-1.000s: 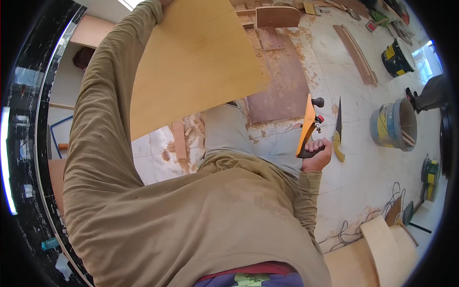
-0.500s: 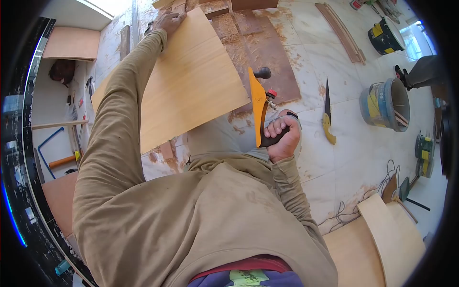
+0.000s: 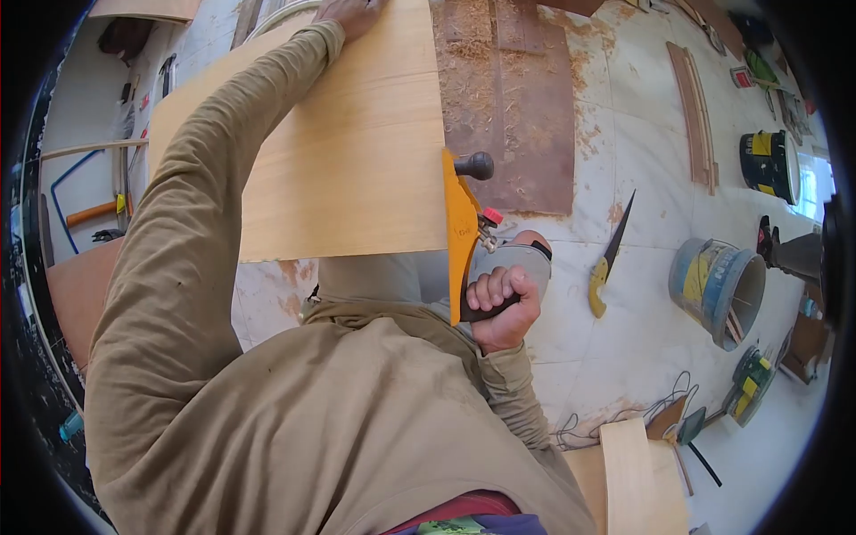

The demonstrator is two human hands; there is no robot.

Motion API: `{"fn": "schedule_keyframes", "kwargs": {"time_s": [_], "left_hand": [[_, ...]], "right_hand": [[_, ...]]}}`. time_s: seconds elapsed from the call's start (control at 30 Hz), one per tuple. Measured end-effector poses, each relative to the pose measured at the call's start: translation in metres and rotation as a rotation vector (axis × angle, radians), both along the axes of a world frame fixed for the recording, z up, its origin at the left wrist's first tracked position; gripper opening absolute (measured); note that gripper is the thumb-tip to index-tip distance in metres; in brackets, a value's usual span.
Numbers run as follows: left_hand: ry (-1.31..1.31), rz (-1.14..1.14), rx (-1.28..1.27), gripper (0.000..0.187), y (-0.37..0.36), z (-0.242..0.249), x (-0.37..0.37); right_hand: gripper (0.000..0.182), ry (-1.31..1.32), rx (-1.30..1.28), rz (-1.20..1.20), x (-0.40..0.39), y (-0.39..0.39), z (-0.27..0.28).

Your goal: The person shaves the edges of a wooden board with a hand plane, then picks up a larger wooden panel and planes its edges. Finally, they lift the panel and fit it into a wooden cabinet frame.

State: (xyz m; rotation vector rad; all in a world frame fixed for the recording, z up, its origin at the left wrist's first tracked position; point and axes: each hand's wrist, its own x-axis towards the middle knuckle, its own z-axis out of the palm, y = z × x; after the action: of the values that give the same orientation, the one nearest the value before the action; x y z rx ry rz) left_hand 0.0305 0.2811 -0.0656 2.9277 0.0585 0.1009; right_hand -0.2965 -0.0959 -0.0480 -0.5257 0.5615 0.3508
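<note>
My right hand [image 3: 506, 308] is wrapped round the dark rear handle of an orange hand plane [image 3: 461, 223]. The plane stands on edge, its sole against the right edge of a pale wooden board [image 3: 348, 169]. It has a round black front knob and a red adjusting part. My left hand [image 3: 350, 14] grips the board at its far end, at the top of the view, with the fingertips partly cut off. The board's near corner lies over my leg.
A brown panel [image 3: 544, 116] strewn with shavings lies beyond the plane. To the right are a handsaw [image 3: 609, 263], wooden strips [image 3: 694, 116], a blue bucket [image 3: 709, 285] and a black bucket [image 3: 765, 165]. Another person's leg [image 3: 796, 259] shows at the right. Curved wood sheets [image 3: 629, 473] lie near.
The plane and my right hand have come back toward my body and slightly left. The board appears turned, its right edge now nearly straight up and down. The camera view has shifted.
</note>
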Motion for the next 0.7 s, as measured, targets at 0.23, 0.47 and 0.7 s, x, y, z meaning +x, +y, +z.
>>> {"fn": "schedule_keyframes", "kwargs": {"time_s": [0.23,0.47,0.7], "left_hand": [[-0.02,-0.011,-0.006,0.05,-0.007,0.01,-0.009],[-0.124,-0.02,-0.037,0.047,0.004,-0.003,0.002],[0.01,0.006,-0.091,0.045,-0.028,0.017,-0.026]], "right_hand": [[0.028,-0.076,0.137,0.025,0.197,0.079,-0.044],[0.031,0.02,0.048,0.064,0.077,0.016,-0.014],[0.027,-0.058,0.155,-0.067,0.173,0.087,-0.04]]}}
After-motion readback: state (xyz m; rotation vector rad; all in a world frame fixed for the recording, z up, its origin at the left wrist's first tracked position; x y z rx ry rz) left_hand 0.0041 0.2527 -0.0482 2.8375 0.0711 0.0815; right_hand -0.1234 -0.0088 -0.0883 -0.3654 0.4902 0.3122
